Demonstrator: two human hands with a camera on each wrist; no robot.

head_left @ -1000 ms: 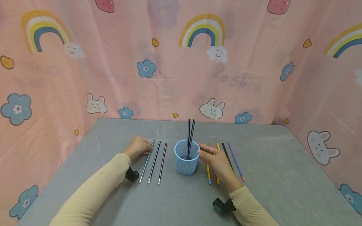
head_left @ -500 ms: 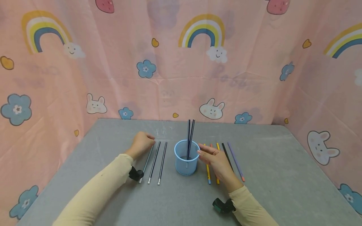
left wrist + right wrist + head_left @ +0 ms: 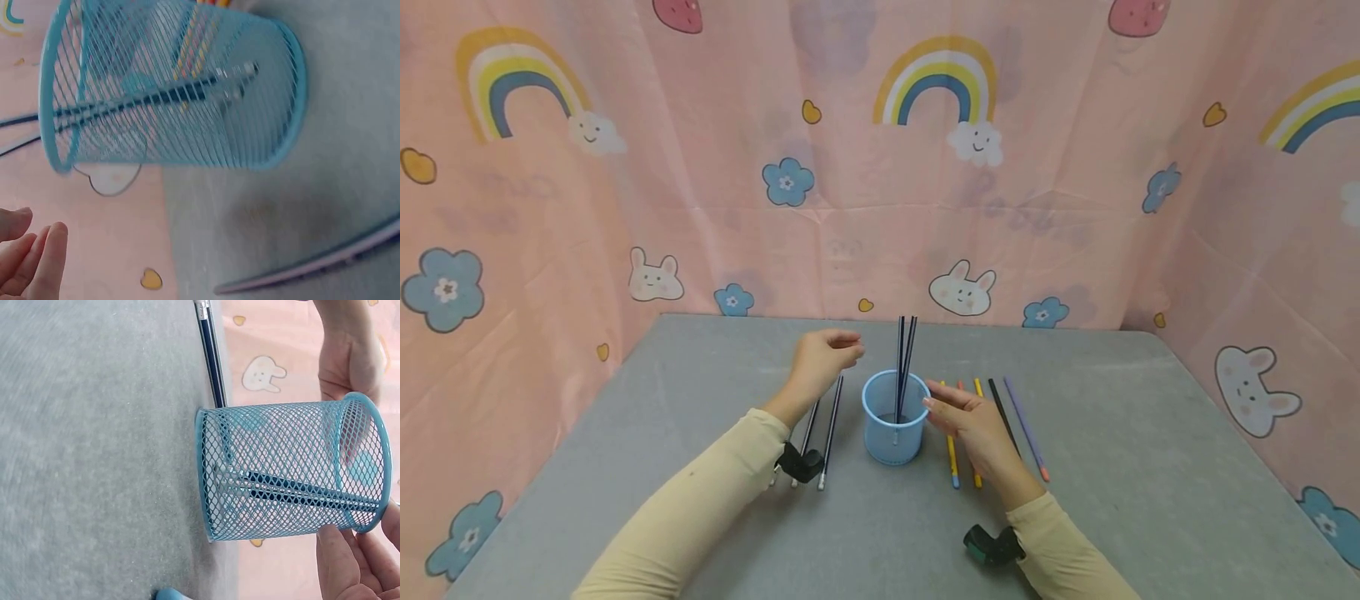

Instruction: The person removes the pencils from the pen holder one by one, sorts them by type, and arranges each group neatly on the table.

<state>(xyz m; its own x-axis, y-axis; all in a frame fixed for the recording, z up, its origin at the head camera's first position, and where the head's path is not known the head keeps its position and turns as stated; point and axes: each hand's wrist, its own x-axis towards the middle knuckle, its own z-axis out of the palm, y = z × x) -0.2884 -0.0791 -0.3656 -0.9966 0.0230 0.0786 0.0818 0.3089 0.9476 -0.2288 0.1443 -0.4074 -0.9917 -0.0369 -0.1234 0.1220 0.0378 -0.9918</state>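
My left hand (image 3: 822, 367) is raised above the pencils on the left, fingers extended and holding nothing; its fingertips (image 3: 55, 234) show in the left wrist view, apart from the mesh cup. My right hand (image 3: 973, 429) rests its nearly straight thumb and fingers against the right side of the light blue mesh pencil cup (image 3: 891, 446), at the rim. Several dark pencils (image 3: 904, 350) stand in the cup, eraser ends down. Under my left arm, three dark pencils lie side by side; the rightmost pencil (image 3: 831, 442) shows most, while the other two are partly hidden.
On the right lie a yellow pencil (image 3: 952, 462), a black pencil (image 3: 1002, 408), a purple pencil (image 3: 1026, 429) and others, partly covered by my right hand. The grey table (image 3: 865, 542) meets a pink patterned cloth (image 3: 715, 208) at the back.
My left hand has left the leftmost pencil, which stays on the table, and moved up and right toward the cup. My right hand and the cup have stayed put.
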